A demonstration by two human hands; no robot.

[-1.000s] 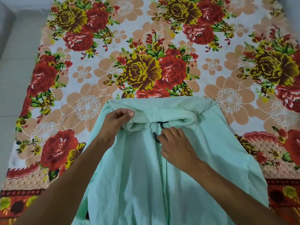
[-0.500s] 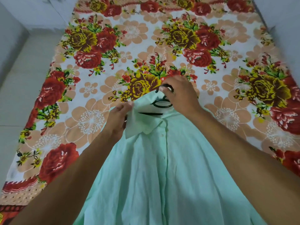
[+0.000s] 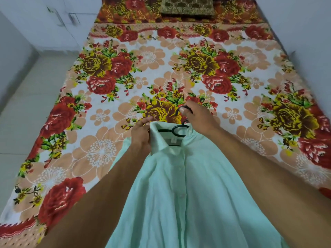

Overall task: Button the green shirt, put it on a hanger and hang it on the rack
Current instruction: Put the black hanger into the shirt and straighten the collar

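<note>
The mint green shirt (image 3: 180,197) hangs in front of me above the bed, its front placket closed down the middle with small buttons. A dark hanger (image 3: 179,130) sits inside the collar; its hook rises out of the neck opening. My right hand (image 3: 198,119) is closed around the hook and carries the weight. My left hand (image 3: 141,136) pinches the left side of the collar. The shirt's lower part runs out of view at the bottom. No rack is in sight.
Below lies a bed with a floral sheet (image 3: 100,154) of red and yellow roses. A brown patterned pillow (image 3: 186,6) rests at the head. White cupboard doors (image 3: 59,24) stand at the far left, pale floor tiles (image 3: 23,108) beside the bed, and a wall on the right.
The shirt was lying on the bed with both hands working at the collar. Now it is lifted by the hanger hook, and my view has tilted up toward the head of the bed.
</note>
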